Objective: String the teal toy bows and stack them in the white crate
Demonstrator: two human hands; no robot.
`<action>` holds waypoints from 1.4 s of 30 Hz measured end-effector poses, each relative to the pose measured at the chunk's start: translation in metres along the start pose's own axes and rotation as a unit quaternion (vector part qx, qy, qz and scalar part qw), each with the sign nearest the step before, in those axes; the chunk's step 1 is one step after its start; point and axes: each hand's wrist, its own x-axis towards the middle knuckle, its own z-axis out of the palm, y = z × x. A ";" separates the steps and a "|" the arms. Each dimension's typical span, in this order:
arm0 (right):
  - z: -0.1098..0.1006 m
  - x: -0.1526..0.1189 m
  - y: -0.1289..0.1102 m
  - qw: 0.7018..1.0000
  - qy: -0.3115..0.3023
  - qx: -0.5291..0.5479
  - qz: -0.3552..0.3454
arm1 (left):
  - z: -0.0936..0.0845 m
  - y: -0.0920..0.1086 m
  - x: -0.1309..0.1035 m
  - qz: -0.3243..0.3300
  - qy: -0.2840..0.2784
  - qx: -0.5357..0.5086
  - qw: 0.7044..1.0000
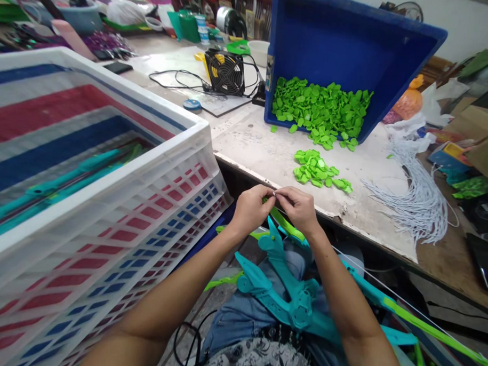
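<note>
A teal and green plastic bow-shaped toy lies across my lap, with a white string running along its right limb. Above its upper end, my left hand and my right hand meet fingertip to fingertip near the table edge. Both hands are pinched closed on a small white bit that looks like a string end; most of it is hidden by the fingers. Just beyond my hands, a small pile of green plastic pieces sits on the table.
A tipped blue bin holds many green pieces. White strings lie at the table's right. To the left stands a white crate with a striped lining and teal parts inside. A black fan and cables are farther back.
</note>
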 end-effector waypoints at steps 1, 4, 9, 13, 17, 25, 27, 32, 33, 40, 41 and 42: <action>-0.002 0.002 0.001 1.000 -0.012 -0.005 -0.004 | 0.000 0.000 0.000 0.013 -0.005 0.021 1.000; -0.007 0.006 0.003 0.998 -0.051 -0.036 -0.012 | -0.001 0.002 0.000 0.043 -0.009 0.078 0.996; -0.008 0.005 0.002 0.998 -0.054 -0.027 -0.008 | -0.003 0.004 -0.002 0.045 -0.022 0.097 0.994; -0.006 0.005 0.002 0.997 -0.067 -0.030 -0.018 | -0.004 0.006 -0.003 0.025 -0.027 0.134 0.990; -0.003 0.006 0.001 0.992 -0.084 -0.095 -0.027 | -0.003 0.006 -0.002 0.033 -0.021 0.171 0.985; 0.003 -0.004 0.000 0.998 -0.006 -0.054 0.035 | -0.004 0.004 -0.004 0.039 -0.003 0.111 0.993; 0.003 -0.005 -0.001 0.998 -0.004 -0.040 0.043 | -0.004 0.004 -0.006 0.023 0.015 0.126 0.992; 0.002 -0.011 -0.001 0.998 -0.033 -0.038 0.043 | -0.007 0.003 -0.007 0.099 -0.023 0.212 0.972; 0.003 -0.012 0.002 0.997 -0.035 -0.047 0.040 | -0.008 0.002 -0.007 0.125 -0.038 0.220 0.967; 0.000 -0.014 0.003 0.991 0.040 -0.089 0.094 | -0.001 -0.006 -0.005 0.151 -0.044 0.199 0.967; -0.009 -0.017 -0.005 0.991 0.058 -0.073 0.097 | 0.001 -0.006 -0.001 0.141 -0.027 0.197 0.970; -0.020 -0.022 -0.014 0.990 0.081 -0.063 0.096 | 0.003 -0.006 0.005 0.136 -0.013 0.193 0.972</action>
